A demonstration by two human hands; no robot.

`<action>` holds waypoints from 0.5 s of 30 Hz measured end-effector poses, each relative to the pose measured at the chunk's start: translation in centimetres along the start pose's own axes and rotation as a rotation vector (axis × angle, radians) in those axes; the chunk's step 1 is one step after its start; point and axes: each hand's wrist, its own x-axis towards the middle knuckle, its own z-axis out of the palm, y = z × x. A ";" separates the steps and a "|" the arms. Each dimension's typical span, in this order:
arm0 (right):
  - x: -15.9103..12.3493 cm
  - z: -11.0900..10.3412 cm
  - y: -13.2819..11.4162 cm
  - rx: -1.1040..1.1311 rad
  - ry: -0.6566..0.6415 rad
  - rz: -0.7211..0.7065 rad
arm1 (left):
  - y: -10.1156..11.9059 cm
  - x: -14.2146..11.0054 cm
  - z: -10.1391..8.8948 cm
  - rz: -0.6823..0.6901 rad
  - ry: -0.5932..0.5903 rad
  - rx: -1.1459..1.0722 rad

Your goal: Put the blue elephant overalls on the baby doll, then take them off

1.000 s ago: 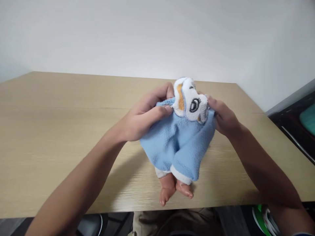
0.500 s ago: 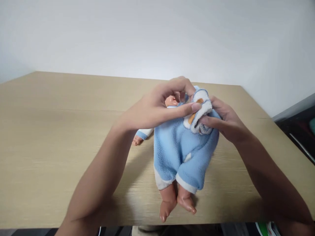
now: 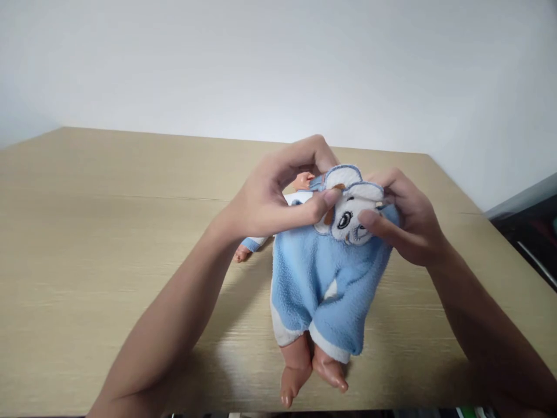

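Note:
A baby doll (image 3: 296, 371) lies on the table with its bare feet toward me. It wears fluffy blue doll overalls (image 3: 300, 267) with white cuffs, and a white sleeve shows at the left. On the bib, an animal-face patch (image 3: 346, 212) with embroidered eyes faces up. My left hand (image 3: 282, 191) pinches the patch's left side between thumb and fingers. Closed on the right side of the bib is my right hand (image 3: 404, 215), its thumb on top and fingers behind. The doll's head and most of its upper body are hidden behind the hands and cloth.
The light wooden table (image 3: 108, 232) reaches back to a white wall (image 3: 261, 69). A dark object with a metal bar (image 3: 531, 249) stands past the right edge. Partly seen items lie below the front edge.
The folded bib patch has been spread flatter, so its eyes and ears now show. My right hand has shifted slightly right and down, my left thumb slightly left.

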 end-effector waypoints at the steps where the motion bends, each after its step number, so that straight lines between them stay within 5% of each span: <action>1: 0.0 -0.3 0.2 0.021 -0.056 0.050 | 0.0 0.0 -0.2 0.031 -0.009 -0.010; 5: 0.3 -2.3 1.3 -0.025 -0.256 0.158 | 0.3 0.0 -1.1 0.053 -0.086 -0.040; 10: 0.5 -3.9 1.2 0.036 -0.152 0.100 | 1.0 -0.1 -1.7 -0.095 -0.080 -0.018; 15: 0.3 -3.6 -1.1 0.045 -0.080 -0.009 | 1.5 0.1 -1.9 -0.145 -0.329 0.049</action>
